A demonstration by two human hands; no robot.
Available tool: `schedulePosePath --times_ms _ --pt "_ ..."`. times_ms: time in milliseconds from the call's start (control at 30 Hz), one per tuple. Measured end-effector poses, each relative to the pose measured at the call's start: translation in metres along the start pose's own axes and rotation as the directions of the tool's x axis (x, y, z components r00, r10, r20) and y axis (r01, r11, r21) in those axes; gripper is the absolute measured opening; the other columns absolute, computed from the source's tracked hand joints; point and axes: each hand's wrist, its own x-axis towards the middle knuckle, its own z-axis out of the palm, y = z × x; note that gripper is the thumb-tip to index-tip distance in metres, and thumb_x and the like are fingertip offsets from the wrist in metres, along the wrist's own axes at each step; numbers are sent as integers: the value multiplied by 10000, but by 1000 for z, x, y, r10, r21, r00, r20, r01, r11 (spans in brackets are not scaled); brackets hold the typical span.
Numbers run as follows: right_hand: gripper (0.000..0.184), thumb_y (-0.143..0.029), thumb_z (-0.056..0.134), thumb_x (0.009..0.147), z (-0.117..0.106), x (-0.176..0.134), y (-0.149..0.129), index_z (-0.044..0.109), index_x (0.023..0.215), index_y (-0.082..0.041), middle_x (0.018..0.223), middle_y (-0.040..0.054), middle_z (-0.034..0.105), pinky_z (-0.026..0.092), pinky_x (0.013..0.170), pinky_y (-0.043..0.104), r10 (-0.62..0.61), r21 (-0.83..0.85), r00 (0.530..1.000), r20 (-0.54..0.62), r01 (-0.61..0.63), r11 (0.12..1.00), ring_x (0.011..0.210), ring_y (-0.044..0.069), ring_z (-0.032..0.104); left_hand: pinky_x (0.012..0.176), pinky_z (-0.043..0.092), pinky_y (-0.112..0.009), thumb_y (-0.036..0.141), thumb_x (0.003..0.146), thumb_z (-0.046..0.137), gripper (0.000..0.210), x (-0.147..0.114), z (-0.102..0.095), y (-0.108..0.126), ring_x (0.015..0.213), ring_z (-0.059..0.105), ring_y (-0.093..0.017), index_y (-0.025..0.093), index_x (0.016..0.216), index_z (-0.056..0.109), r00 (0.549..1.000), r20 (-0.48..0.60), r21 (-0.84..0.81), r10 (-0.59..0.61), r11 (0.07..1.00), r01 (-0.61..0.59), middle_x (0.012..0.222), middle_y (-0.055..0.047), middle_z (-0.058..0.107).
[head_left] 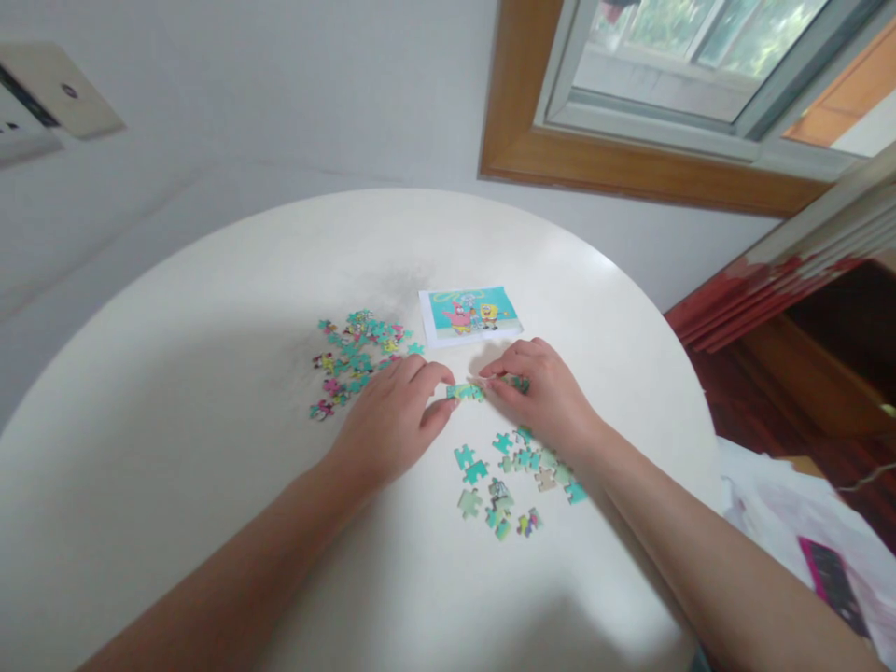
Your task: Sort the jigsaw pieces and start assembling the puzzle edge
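A short strip of joined jigsaw pieces (pixel 462 392), teal and yellow-green, lies flat on the round white table (pixel 175 467). My left hand (pixel 392 415) grips its left end between thumb and index finger. At the strip's right end, my right hand (pixel 539 387) pinches a small jigsaw piece, mostly covered by the fingers. More green pieces show partly beneath the right hand. Just beyond both hands lies a picture card (pixel 472 315) with a pink starfish and a yellow sponge cartoon figure on teal.
A pile of mixed jigsaw pieces (pixel 357 350) is left of the card, partly behind my left hand. Several loose teal and pale green pieces (pixel 476 471) are spread nearer me, by my right forearm. A wall and wood-framed window (pixel 672 177) border the far side.
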Motion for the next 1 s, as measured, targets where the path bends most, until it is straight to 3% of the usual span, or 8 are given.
schedulePosePath --times_ms 200,1000 --pt "253 -307 665 857 -10 -3 9 733 1098 -271 1018 66 628 395 848 366 -120 -37 983 137 126 991 929 224 525 866 469 -408 271 904 558 158 0 -1 2 934 561 -254 177 1025 597 1000 -1 2 -9 1000 9 951 -69 588" --pt "229 -319 641 873 -8 -3 11 733 1079 -277 1007 61 619 374 844 362 -125 -66 988 92 132 989 948 226 522 882 462 -401 294 910 553 164 -1 1 0 941 557 -244 191 1034 584 1000 2 5 -7 1000 7 959 -61 585"
